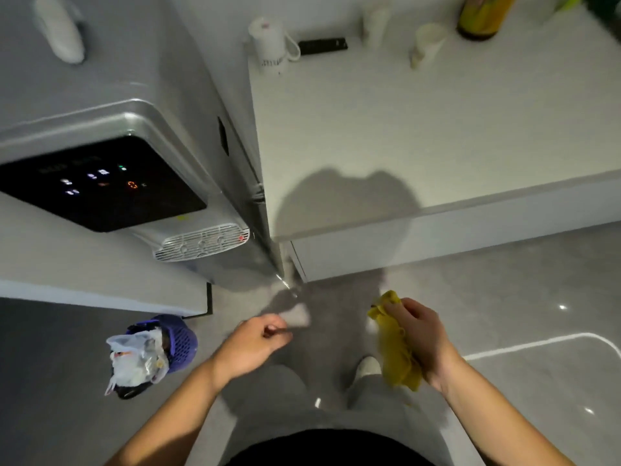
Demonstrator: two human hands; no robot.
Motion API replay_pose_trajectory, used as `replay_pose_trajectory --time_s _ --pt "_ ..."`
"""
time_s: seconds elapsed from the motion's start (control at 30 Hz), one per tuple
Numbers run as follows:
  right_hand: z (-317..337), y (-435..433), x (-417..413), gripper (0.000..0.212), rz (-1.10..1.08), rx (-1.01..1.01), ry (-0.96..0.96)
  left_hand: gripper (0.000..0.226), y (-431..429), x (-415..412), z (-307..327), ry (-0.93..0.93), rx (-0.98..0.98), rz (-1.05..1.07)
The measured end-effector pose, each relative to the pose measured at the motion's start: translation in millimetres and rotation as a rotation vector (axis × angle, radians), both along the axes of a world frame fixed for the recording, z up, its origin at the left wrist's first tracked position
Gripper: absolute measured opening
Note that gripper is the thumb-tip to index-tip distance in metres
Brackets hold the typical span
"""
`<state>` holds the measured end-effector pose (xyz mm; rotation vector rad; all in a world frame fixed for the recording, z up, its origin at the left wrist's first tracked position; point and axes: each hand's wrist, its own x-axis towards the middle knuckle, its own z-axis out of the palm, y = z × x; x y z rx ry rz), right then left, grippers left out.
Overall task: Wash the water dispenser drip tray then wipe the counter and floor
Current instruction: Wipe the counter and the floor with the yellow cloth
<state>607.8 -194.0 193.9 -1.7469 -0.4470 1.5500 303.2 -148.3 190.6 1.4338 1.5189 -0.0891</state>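
Nearest to us, our right hand (420, 341) is clamped on a yellow cloth (396, 348), which hangs bunched below the fist above the grey floor (537, 297). Our left hand (255, 344) is curled loosely with the fingers together, and we see nothing in it. Both forearms reach out over our grey trousers, and one pale shoe (368, 366) shows on the floor just beside the cloth.

To the left on the floor stands a purple bin (178, 341) with a crumpled plastic bag (137, 358) spilling over its near side. It sits close to the corner of a white cabinet (100, 264).

Further on, the dispenser (117, 146) stands left of the white surface (403, 129), with its dark panel lit by small lights and an orange digit. The drip tray (201, 242), a white slatted grille, sits in place at the dispenser's front, below the panel.

Our shadow falls across the near left corner of the surface. Toward its far edge stand a white kettle (272, 45), a black bar-shaped object (322, 46), two pale cups (426, 43) and a yellow bottle (484, 15); the motion blur keeps us from telling more about them.
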Motion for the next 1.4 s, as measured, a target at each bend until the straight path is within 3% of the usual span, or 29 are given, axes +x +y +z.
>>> replay_pose_trajectory --time_s 0.17,0.47,0.57,0.77,0.87,0.97,1.27,1.4 --pt "33.4 89.8 65.0 0.033 0.019 0.085 -0.043 0.014 66.5 56.6 32.6 -0.073 0.138 0.116" --pt "53.3 242.0 125.9 0.020 0.010 0.193 -0.204 0.018 224.1 108.9 37.2 -0.058 0.369 0.102" --pt "52.6 279.0 138.3 0.017 0.094 0.201 -0.397 0.028 268.7 117.9 27.4 -0.039 0.395 0.039" --pt "24.9 336.7 159.2 0.010 0.502 0.318 -1.065 0.067 314.1 133.4 0.8 0.211 0.467 -0.204" --pt "6.8 348.2 167.8 0.023 0.696 0.292 -1.129 0.093 318.9 134.8 -11.1 0.306 0.389 -0.301" --pt "-9.7 350.6 166.1 0.040 0.764 0.277 -1.217 0.100 316.7 136.4 -21.6 0.345 0.385 -0.356" --pt "-1.4 364.1 172.5 0.047 0.907 0.091 -1.051 0.099 321.5 148.3 -13.8 0.406 0.340 -0.366" --pt "22.0 380.1 185.6 0.050 1.024 0.043 -0.856 0.090 323.8 148.1 0.6 0.380 0.388 -0.244"
